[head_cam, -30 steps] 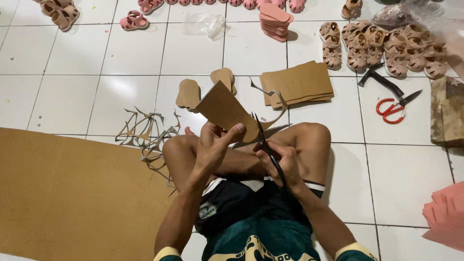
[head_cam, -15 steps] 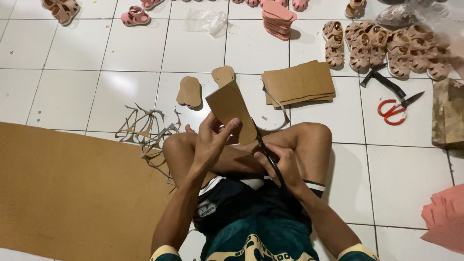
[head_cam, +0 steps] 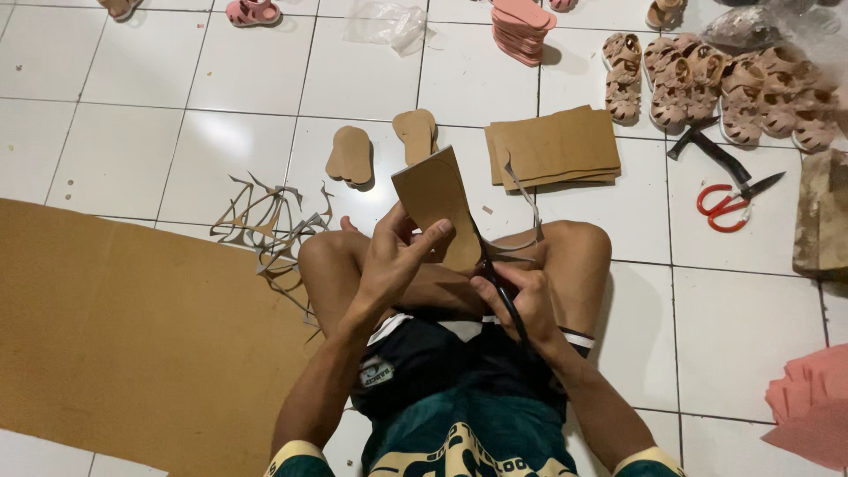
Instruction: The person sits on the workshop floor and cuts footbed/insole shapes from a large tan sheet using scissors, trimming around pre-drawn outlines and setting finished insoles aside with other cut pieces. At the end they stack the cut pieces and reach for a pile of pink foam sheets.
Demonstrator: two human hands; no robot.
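I sit cross-legged on a white tiled floor. My left hand (head_cam: 394,258) grips a brown cardboard piece (head_cam: 435,196) held upright over my knees, its top edge rounded like a sole. My right hand (head_cam: 523,302) is closed on black scissors (head_cam: 500,287) whose blades meet the piece's lower right edge. A thin trimmed strip (head_cam: 526,205) curls off the right side of the piece toward my right knee.
Two cut cardboard soles (head_cam: 352,155) lie ahead, beside a stack of cardboard rectangles (head_cam: 553,147). Scrap strips (head_cam: 268,223) lie left of my knee, a large cardboard sheet (head_cam: 115,327) further left. Red-handled scissors (head_cam: 728,203), tan sandals (head_cam: 733,81), pink soles (head_cam: 521,26), pink sheets (head_cam: 813,406).
The cardboard piece has been turned in my left hand and stands more upright, with its rounded edge up. The scissors have cut further along its edge, and the trimmed strip hangs longer.
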